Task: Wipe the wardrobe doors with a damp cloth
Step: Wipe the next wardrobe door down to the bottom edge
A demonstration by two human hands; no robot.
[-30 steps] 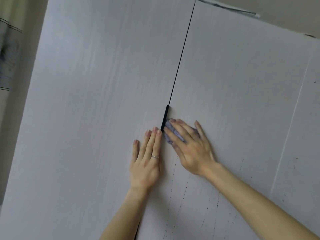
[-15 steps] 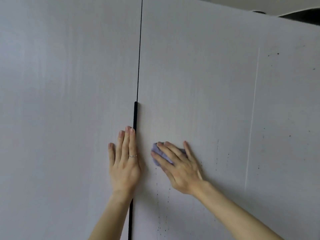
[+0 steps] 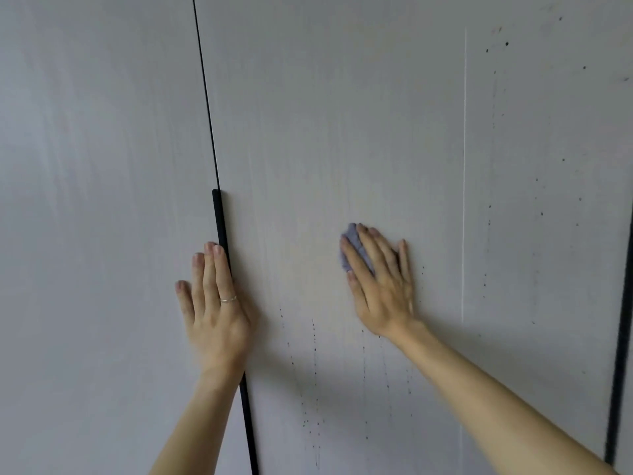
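Faced two pale wardrobe doors [image 3: 394, 97], divided by a long black handle strip [image 3: 219, 217]. Laid the left hand [image 3: 215, 313] flat and open on the left door [image 3: 85, 200], fingers straight beside the strip, seemingly to steady that panel against the wiping pressure. Pressed the right hand [image 3: 380, 289] open on the right door [image 3: 291, 149], straight fingers pinning a small bluish cloth [image 3: 350, 234] to the surface, cloth peeping out at the fingertips, well apart from the left hand. Left trails of dark specks [image 3: 313, 337] below the cloth, apparently not yet wiped
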